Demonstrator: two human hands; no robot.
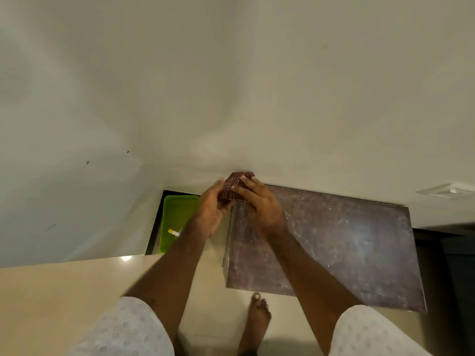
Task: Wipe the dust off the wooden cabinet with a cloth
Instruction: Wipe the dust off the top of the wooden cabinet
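The cloth is a small maroon bundle held between both hands above the back left corner of the cabinet, close to the wall. The left hand cups and grips its left side; the right hand pinches it from above, fingers laid across the stitching. It looks light, soft and limp, so it is best folded into a pad and pressed flat under the palm. The cabinet top shows pale dust streaks all over.

green tray on floor | small yellow-white item inside, perhaps a tube
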